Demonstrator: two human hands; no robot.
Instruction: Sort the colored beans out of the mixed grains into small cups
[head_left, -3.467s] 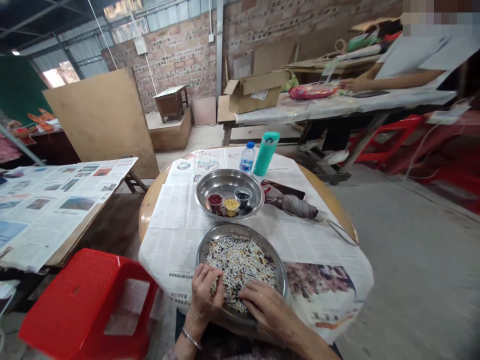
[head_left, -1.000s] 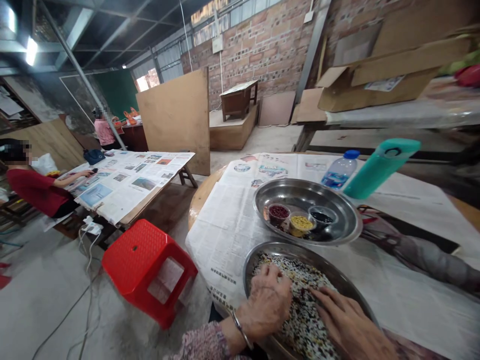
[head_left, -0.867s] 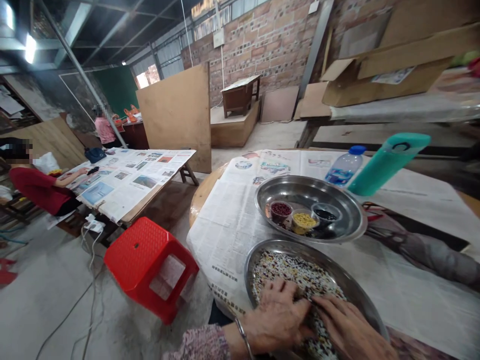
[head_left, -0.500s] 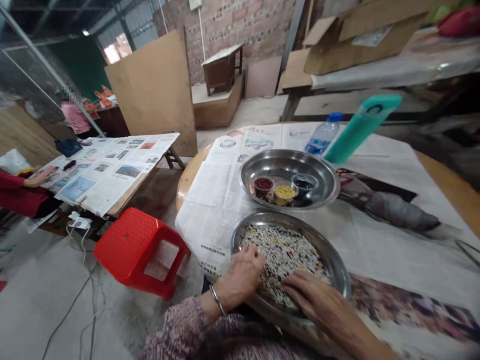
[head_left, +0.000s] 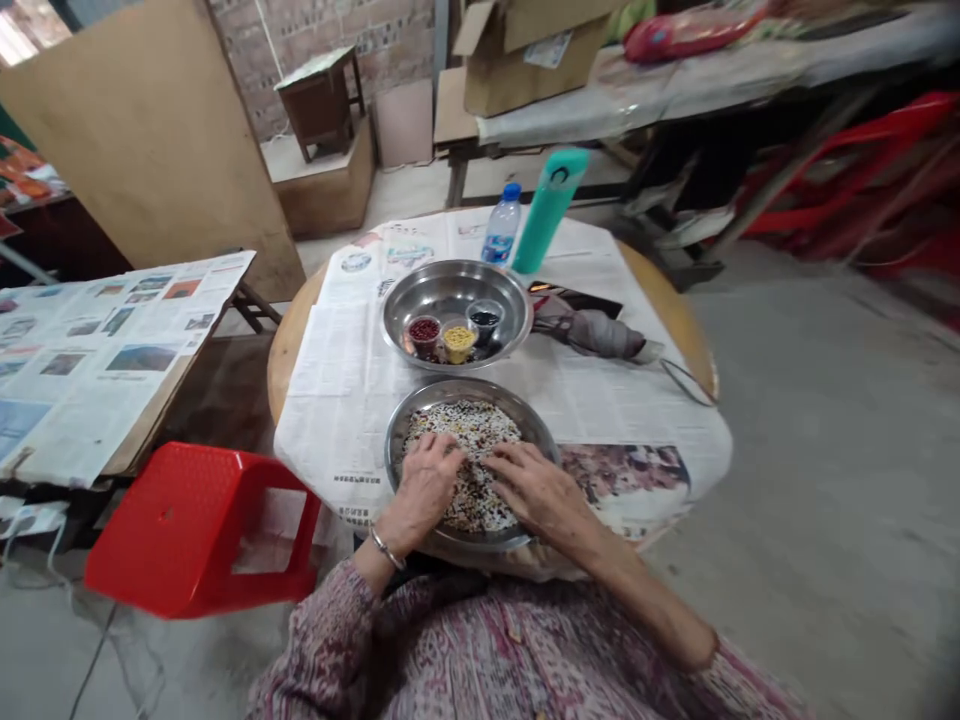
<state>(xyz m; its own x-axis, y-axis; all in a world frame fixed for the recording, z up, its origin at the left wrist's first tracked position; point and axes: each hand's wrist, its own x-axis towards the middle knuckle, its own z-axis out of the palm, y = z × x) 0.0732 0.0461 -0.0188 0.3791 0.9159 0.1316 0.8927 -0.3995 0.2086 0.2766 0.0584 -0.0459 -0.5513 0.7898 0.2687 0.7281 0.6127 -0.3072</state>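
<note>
Left hand [head_left: 425, 490] and right hand [head_left: 536, 488] open, resting on mixed grains [head_left: 471, 425], both equally near (round steel basin [head_left: 459, 386], no long axis).

Tall plywood board [head_left: 142, 130] stands mid-room, brick wall [head_left: 330, 30] behind it, small wooden table [head_left: 319, 100] on low wooden platform [head_left: 322, 190] just right of it; newspaper-covered table [head_left: 97, 370] in front of it, red plastic stool [head_left: 191, 530] nearer, grey concrete floor [head_left: 810, 500] well right.
</note>
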